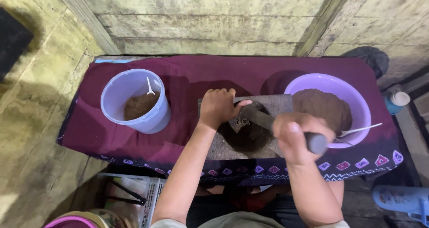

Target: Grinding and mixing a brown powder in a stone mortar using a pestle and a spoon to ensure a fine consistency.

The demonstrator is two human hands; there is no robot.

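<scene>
pestle tip blurred, mortar pt hidden; blue stool cut off

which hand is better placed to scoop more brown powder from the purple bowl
Right, probably. The right hand sits beside the purple bowl, near its spoon, though it grips the pestle. The left hand steadies the stone mortar, farther away.

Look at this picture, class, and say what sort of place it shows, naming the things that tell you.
Probably a simple home food-preparation corner. Rough wooden plank walls stand behind a low table under a maroon cloth. The hands work a stone pestle in a stone mortar, between a pale bucket and a purple bowl of brown powder.
</scene>
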